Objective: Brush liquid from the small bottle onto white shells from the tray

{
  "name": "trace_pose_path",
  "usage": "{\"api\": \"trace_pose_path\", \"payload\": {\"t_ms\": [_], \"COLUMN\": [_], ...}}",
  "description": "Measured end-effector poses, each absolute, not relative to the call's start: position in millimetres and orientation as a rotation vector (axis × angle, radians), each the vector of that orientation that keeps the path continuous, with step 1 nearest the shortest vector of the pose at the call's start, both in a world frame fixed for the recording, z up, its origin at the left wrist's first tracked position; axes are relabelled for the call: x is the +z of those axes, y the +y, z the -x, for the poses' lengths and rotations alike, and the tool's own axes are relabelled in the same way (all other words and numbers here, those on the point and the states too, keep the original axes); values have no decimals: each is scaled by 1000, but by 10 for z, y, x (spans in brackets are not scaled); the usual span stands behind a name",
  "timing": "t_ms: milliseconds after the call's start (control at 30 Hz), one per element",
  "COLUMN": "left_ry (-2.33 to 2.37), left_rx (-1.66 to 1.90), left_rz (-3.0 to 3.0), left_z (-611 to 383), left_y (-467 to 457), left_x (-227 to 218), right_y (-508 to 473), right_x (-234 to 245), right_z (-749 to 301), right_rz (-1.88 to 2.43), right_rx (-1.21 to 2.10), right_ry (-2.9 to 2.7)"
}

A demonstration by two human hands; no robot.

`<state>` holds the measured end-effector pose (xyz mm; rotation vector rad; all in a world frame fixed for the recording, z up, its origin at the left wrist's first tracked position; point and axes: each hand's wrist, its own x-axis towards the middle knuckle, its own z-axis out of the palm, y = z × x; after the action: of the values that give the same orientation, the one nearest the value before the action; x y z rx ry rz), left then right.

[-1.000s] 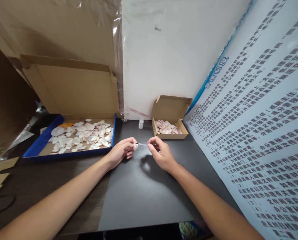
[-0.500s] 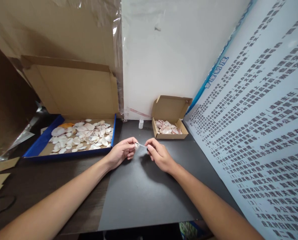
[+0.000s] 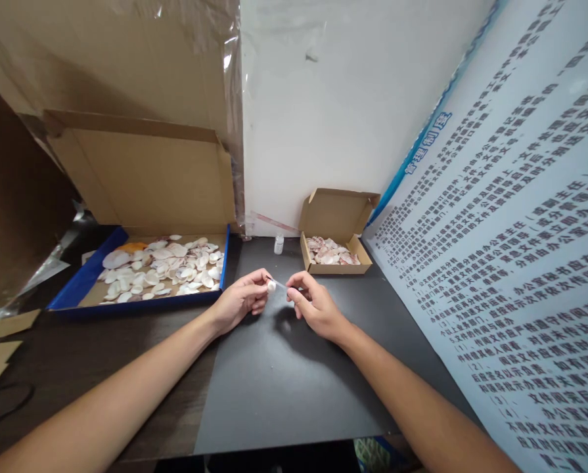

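Above the dark mat, my left hand (image 3: 244, 293) pinches a small white shell (image 3: 271, 286) between thumb and fingertips. A thin, clear strand or strip (image 3: 280, 285) spans the short gap from the shell to my right hand (image 3: 316, 303). The thumb and forefinger of that hand are closed on the strand's other end. Its exact kind is too small to make out. Both hands are raised over the mat, close together but not touching.
A blue-edged cardboard box (image 3: 150, 301) full of pale shells stands at left. Behind my right hand is a smaller cardboard box (image 3: 340, 269) of pinkish shells, with a little clear bottle (image 3: 278, 245) beside it. A printed board (image 3: 510, 217) slants along the right.
The white shell shows more fully at my left fingertips. My right fingers have shifted slightly, and the dark bit seen under them before is no longer visible.
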<state>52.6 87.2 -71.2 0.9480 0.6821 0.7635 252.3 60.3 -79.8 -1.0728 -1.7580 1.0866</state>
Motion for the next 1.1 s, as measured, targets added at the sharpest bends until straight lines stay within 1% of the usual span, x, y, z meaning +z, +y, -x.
{"api": "trace_pose_path", "payload": {"t_ms": [367, 500, 700, 833, 1100], "left_ry": [642, 684, 709, 683, 688], "left_rx": [829, 892, 821, 736, 751], "left_rz": [-908, -910, -889, -876, -882], "left_z": [-500, -518, -540, -543, -561], "left_y": [859, 862, 855, 849, 846], "left_x": [-668, -638, -653, -666, -654], "right_y": [632, 650, 626, 640, 602], "right_x": [-811, -830, -816, -819, -755], "right_z": [-2544, -2559, -2520, -2517, -2503], "right_rz": [1111, 1144, 1098, 1151, 1159], "right_rx": [1116, 1021, 1036, 922, 706], "right_ry": [-1804, -1756, -1713, -1808, -1834]}}
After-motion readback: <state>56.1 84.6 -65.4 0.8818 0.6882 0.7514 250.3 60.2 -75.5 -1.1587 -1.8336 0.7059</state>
